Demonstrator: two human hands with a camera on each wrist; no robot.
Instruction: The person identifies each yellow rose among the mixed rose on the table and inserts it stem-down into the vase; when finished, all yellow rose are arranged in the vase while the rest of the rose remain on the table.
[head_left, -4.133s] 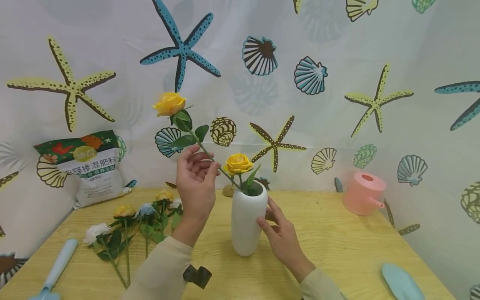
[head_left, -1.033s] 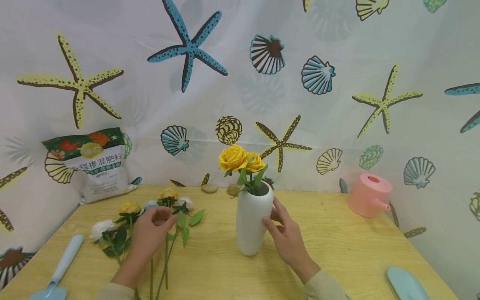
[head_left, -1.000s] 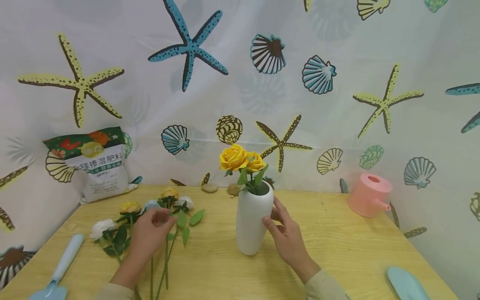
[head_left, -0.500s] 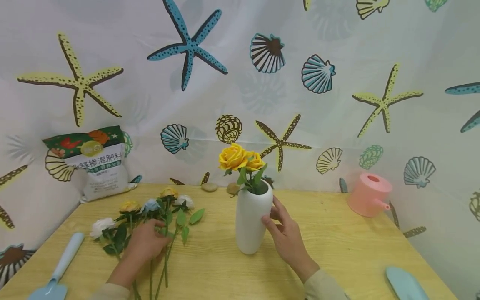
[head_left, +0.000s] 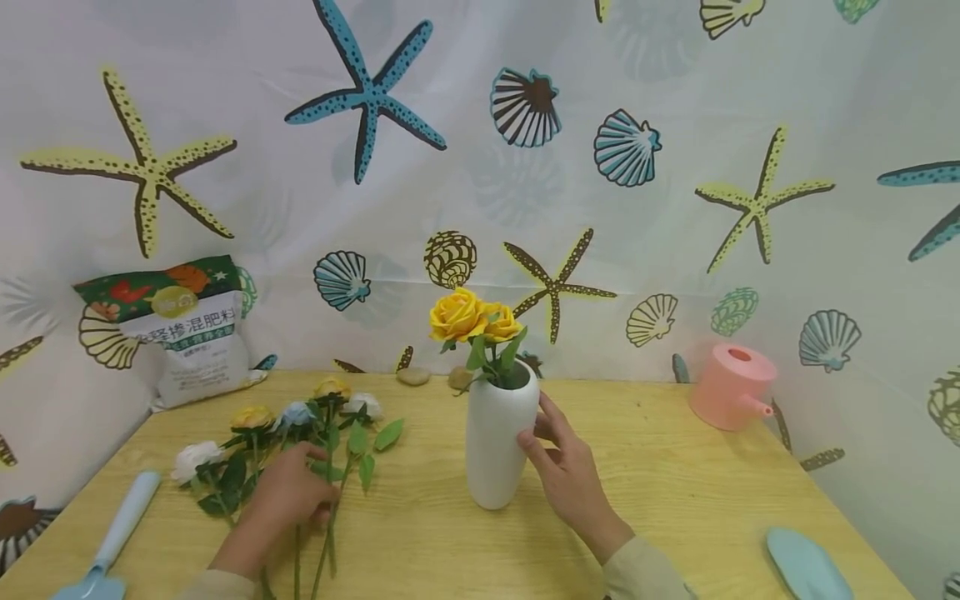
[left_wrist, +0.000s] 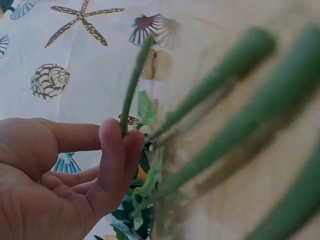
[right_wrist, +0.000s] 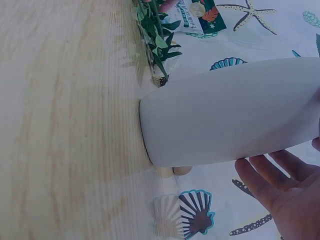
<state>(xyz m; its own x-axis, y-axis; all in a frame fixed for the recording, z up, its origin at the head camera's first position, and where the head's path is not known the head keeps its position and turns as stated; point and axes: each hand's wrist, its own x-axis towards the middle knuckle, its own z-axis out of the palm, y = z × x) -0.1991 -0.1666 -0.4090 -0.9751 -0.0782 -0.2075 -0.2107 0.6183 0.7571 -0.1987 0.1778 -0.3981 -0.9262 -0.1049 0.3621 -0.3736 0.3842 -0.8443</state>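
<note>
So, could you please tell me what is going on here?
A person's left hand pinches a green stem beside the loose white, yellow and blue flowers on the table. The right hand holds the side of the white vase, which stands on the table with two yellow roses in it.

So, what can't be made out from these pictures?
Head view: lower stems of the yellow roses, hidden by the wall of the white vase.
Head view: blade tip of the blue trowel, cut off by the bottom edge.
Head view: small print on the fertilizer bag, too small and blurred.
Left wrist view: which flower the pinched green stem bears; the left hand covers its continuation.
</note>
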